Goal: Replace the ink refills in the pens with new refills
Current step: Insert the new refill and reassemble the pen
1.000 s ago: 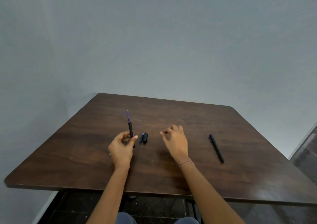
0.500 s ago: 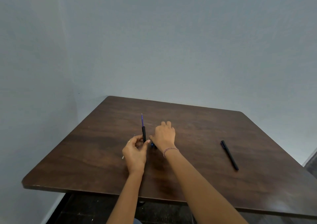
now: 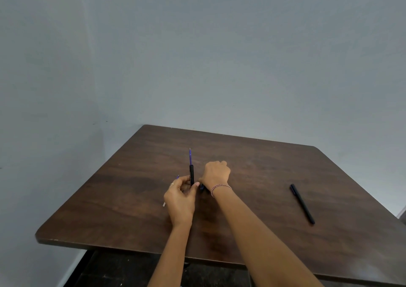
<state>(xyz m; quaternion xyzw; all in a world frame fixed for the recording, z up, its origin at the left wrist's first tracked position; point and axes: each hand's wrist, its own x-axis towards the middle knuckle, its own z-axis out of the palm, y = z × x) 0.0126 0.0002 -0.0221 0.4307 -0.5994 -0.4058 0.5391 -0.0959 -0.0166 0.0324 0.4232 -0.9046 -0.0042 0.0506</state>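
The left grip (image 3: 180, 198) pinches a black pen barrel (image 3: 191, 174) upright, blue refill (image 3: 190, 157) poking from its top. The right grip (image 3: 216, 174) curls beside it; its hold is hidden.

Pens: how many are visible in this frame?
2. One barrel, blue refill protruding, stands upright in the left hand; one black pen lies on the table to the right. The right hand partly hides small parts.

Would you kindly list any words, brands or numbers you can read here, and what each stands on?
None can be read.
The barrel in the left hand: no legible print.
The capped pen on the table: any marking is too small to tell.
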